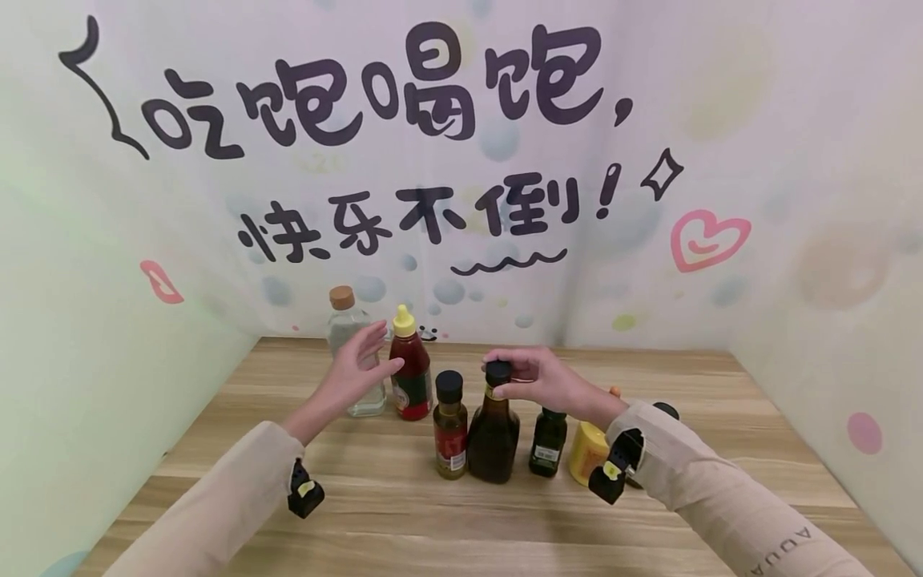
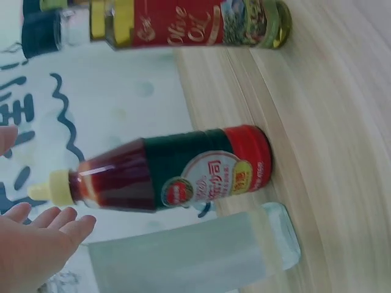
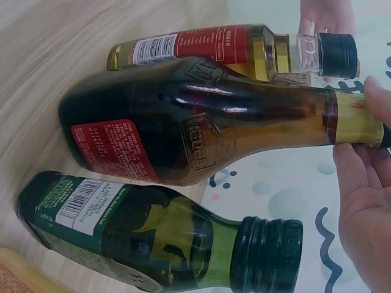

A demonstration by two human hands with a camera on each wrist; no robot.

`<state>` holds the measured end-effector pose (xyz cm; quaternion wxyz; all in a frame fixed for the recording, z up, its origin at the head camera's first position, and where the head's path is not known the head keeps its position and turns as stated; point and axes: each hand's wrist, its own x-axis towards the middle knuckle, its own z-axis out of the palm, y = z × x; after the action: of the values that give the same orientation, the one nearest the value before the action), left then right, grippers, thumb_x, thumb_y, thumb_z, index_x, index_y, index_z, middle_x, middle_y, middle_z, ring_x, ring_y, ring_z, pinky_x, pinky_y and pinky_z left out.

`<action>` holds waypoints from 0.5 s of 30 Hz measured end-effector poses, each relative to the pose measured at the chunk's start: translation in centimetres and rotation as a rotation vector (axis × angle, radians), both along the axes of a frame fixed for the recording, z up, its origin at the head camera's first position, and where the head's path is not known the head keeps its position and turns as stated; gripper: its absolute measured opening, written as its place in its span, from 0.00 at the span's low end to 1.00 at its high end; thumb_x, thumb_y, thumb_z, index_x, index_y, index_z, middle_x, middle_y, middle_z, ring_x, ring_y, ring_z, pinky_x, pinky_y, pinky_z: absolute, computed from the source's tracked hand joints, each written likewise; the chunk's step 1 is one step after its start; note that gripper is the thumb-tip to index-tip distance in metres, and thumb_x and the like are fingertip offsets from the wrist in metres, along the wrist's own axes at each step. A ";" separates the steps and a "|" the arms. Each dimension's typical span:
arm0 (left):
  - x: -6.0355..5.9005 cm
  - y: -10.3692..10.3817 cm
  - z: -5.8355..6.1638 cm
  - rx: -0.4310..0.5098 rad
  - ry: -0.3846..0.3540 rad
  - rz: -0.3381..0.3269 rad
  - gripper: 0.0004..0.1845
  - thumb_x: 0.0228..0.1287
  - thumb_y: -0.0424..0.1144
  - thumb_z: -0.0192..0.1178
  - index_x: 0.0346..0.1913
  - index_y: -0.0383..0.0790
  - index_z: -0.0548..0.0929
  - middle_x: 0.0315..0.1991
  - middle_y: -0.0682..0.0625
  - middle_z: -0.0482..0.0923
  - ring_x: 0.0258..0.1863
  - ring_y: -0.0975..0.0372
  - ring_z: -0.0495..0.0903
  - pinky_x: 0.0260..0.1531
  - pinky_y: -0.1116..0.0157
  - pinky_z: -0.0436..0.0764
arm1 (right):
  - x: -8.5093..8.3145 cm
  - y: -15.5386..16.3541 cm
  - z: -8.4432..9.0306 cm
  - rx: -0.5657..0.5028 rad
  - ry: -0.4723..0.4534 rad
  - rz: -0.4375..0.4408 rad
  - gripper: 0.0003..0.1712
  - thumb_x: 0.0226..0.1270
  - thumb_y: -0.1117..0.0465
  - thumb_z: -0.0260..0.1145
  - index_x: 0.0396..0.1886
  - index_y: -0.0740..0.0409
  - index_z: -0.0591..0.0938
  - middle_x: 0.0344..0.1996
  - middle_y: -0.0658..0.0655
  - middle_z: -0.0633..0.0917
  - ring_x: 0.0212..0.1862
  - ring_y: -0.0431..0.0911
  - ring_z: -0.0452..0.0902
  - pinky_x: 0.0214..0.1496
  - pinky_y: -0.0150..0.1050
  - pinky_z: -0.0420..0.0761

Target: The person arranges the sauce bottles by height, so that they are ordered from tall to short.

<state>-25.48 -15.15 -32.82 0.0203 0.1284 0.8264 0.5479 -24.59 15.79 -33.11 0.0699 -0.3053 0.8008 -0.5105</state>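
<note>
My right hand (image 1: 541, 378) grips a tall dark sauce bottle (image 3: 159, 122) by its neck, just under the black cap. The bottle stands upright on the table. My left hand (image 1: 355, 373) is held with fingers spread in front of the clear bottle (image 1: 368, 398) with the brown cap. Its fingertips are close to the top of a red sauce squeeze bottle (image 2: 189, 171) with a yellow nozzle and green label, and nothing is in its grasp. An olive oil bottle (image 1: 451, 437) with a red label stands just left of the dark bottle.
A small green bottle (image 1: 548, 445) stands right of the dark bottle. Beyond it is a yellow container (image 1: 590, 449), partly behind my right wrist, and another dark cap (image 1: 667, 409) shows past the sleeve. A printed curtain (image 1: 433, 304) hangs behind the wooden table (image 1: 389, 521).
</note>
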 end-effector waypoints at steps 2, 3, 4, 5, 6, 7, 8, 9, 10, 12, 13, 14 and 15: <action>0.5 0.1 0.3 -0.001 0.010 -0.018 0.38 0.76 0.33 0.60 0.80 0.28 0.54 0.80 0.30 0.54 0.79 0.39 0.56 0.76 0.44 0.59 | 0.0 0.0 0.0 -0.003 -0.004 -0.001 0.24 0.69 0.74 0.68 0.64 0.76 0.77 0.62 0.76 0.80 0.58 0.64 0.83 0.55 0.36 0.84; 0.7 0.1 0.4 -0.003 0.016 -0.028 0.38 0.76 0.33 0.61 0.80 0.28 0.55 0.79 0.30 0.55 0.79 0.39 0.56 0.76 0.43 0.59 | 0.0 0.0 -0.1 -0.005 -0.006 -0.002 0.24 0.69 0.74 0.68 0.64 0.76 0.77 0.62 0.76 0.80 0.58 0.64 0.83 0.55 0.36 0.84; 0.9 0.2 0.5 -0.004 0.023 -0.040 0.38 0.75 0.33 0.61 0.80 0.28 0.55 0.79 0.29 0.56 0.78 0.39 0.57 0.76 0.43 0.60 | 0.0 0.0 -0.1 -0.008 -0.006 -0.002 0.24 0.69 0.74 0.68 0.64 0.76 0.77 0.62 0.75 0.80 0.58 0.63 0.83 0.55 0.36 0.84; 1.2 0.3 0.5 -0.005 0.030 -0.053 0.38 0.75 0.33 0.61 0.80 0.27 0.56 0.78 0.29 0.58 0.78 0.38 0.59 0.75 0.42 0.60 | 0.0 0.0 -0.1 -0.010 -0.006 -0.002 0.24 0.69 0.74 0.68 0.64 0.76 0.77 0.62 0.76 0.80 0.58 0.63 0.83 0.55 0.36 0.84; 1.4 0.4 0.6 -0.004 0.039 -0.067 0.37 0.75 0.32 0.61 0.79 0.27 0.56 0.78 0.29 0.59 0.77 0.38 0.60 0.75 0.42 0.61 | 0.0 0.0 -0.1 -0.012 -0.005 0.000 0.24 0.69 0.75 0.68 0.63 0.76 0.77 0.62 0.76 0.80 0.58 0.63 0.83 0.55 0.36 0.84; 1.6 0.5 0.6 0.003 0.046 -0.083 0.37 0.75 0.32 0.61 0.79 0.26 0.57 0.77 0.28 0.60 0.77 0.38 0.61 0.74 0.41 0.62 | 0.0 0.0 -0.1 -0.014 -0.004 0.002 0.24 0.69 0.75 0.68 0.63 0.76 0.77 0.62 0.76 0.80 0.58 0.63 0.83 0.55 0.36 0.84; 1.7 0.7 0.7 0.006 0.058 -0.100 0.36 0.75 0.32 0.61 0.78 0.25 0.57 0.76 0.28 0.61 0.76 0.37 0.62 0.73 0.41 0.63 | 0.0 0.0 -0.1 -0.015 -0.003 0.004 0.24 0.69 0.75 0.68 0.63 0.76 0.77 0.61 0.76 0.80 0.58 0.63 0.83 0.55 0.36 0.84; 1.9 0.8 0.7 0.013 0.065 -0.117 0.36 0.75 0.31 0.61 0.78 0.24 0.57 0.75 0.27 0.62 0.75 0.37 0.64 0.73 0.40 0.64 | 0.0 0.0 -0.1 -0.016 -0.002 0.005 0.24 0.69 0.75 0.68 0.63 0.76 0.77 0.61 0.76 0.80 0.58 0.63 0.83 0.55 0.36 0.84; 1.9 1.0 0.7 0.026 0.071 -0.136 0.36 0.74 0.31 0.61 0.78 0.24 0.58 0.75 0.27 0.63 0.74 0.36 0.65 0.72 0.40 0.64 | 0.0 0.0 -0.1 -0.016 -0.001 0.007 0.24 0.69 0.75 0.68 0.63 0.76 0.77 0.61 0.76 0.80 0.58 0.63 0.83 0.55 0.36 0.84; 2.0 1.4 0.6 0.053 0.077 -0.175 0.35 0.74 0.29 0.60 0.77 0.22 0.58 0.74 0.26 0.64 0.73 0.36 0.65 0.72 0.40 0.65 | 0.0 0.0 -0.1 -0.014 0.000 0.007 0.24 0.69 0.75 0.68 0.63 0.76 0.77 0.61 0.76 0.80 0.58 0.64 0.83 0.56 0.36 0.84; 2.0 1.6 0.6 0.063 0.077 -0.194 0.35 0.74 0.29 0.60 0.77 0.22 0.58 0.73 0.26 0.64 0.73 0.35 0.66 0.72 0.40 0.65 | 0.0 0.0 -0.1 -0.014 0.000 0.007 0.24 0.69 0.75 0.68 0.63 0.76 0.77 0.61 0.75 0.80 0.58 0.64 0.83 0.56 0.37 0.84; 2.0 1.8 0.5 0.064 0.078 -0.214 0.35 0.74 0.29 0.60 0.77 0.22 0.59 0.73 0.26 0.65 0.73 0.35 0.66 0.72 0.40 0.65 | 0.0 0.0 -0.1 -0.014 0.000 0.007 0.24 0.69 0.75 0.68 0.63 0.76 0.77 0.61 0.75 0.80 0.58 0.64 0.83 0.56 0.37 0.84; 1.9 2.0 0.4 0.068 0.074 -0.232 0.34 0.74 0.29 0.60 0.76 0.22 0.59 0.73 0.26 0.65 0.73 0.35 0.66 0.72 0.40 0.65 | 0.0 0.0 -0.2 -0.013 0.001 0.007 0.24 0.69 0.75 0.68 0.64 0.76 0.77 0.62 0.75 0.80 0.58 0.64 0.83 0.56 0.37 0.84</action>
<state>-23.55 -13.11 -32.40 0.0488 0.2437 0.7871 0.5645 -24.63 15.74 -33.26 0.0691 -0.3086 0.7964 -0.5154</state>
